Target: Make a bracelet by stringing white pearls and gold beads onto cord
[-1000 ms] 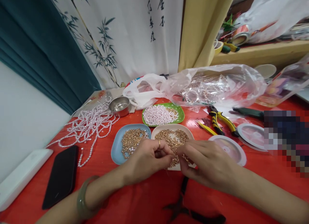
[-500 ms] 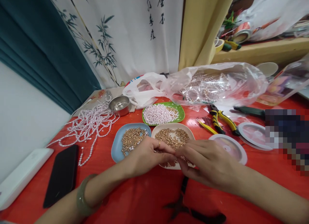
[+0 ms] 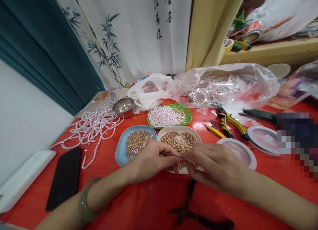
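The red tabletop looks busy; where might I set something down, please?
Bare tabletop: between the left forearm and the dark forked shape; between the flat black phone and rounded blue tray; between the right forearm and round white spool. Crowded: at and beyond the left hand and right hand, with the rounded cream tray, rounded green tray and clear plastic bag.

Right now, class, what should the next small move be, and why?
Probably steady the left hand and adjust the right hand slightly: their fingertips are close together above the cream plate of gold beads; anything between is too small to make out, so gentleness suits.
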Motion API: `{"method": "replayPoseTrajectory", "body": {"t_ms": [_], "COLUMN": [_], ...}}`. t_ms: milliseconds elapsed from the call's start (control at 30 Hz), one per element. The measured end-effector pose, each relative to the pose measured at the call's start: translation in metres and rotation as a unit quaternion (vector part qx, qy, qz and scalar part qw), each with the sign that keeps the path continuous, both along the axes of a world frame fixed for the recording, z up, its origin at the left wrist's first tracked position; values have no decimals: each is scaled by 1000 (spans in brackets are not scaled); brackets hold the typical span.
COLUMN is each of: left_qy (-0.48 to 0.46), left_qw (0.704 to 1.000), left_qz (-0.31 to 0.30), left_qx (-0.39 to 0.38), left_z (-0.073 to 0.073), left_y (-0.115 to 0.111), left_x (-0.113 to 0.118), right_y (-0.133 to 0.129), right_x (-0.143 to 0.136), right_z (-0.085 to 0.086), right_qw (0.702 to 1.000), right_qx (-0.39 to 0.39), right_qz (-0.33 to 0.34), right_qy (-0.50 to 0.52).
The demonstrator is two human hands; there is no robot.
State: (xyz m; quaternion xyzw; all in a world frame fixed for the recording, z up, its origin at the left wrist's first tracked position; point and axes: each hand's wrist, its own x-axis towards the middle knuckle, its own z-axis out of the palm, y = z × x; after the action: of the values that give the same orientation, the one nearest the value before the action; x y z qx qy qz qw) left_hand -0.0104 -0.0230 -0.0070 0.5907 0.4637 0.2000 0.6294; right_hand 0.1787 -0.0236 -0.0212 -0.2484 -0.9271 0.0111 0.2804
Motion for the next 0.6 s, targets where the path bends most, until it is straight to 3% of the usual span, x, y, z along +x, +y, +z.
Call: {"method": "replayPoseTrajectory", "body": {"t_ms": [333, 600], "left_qy": [59, 63], "left_qw": [984, 984], "left_qz": [-43, -42], "left_qx": [163, 158], "left_z": [-2, -2], "left_y": [-8, -9], "left_x": [3, 3], "right_y": [-3, -3], "right_x": [-6, -5], "right_z": [4, 1], "right_qw": [1000, 998], "right_qx": [-5, -55], "right_qz": [4, 12], "right_qy": [4, 17]}}
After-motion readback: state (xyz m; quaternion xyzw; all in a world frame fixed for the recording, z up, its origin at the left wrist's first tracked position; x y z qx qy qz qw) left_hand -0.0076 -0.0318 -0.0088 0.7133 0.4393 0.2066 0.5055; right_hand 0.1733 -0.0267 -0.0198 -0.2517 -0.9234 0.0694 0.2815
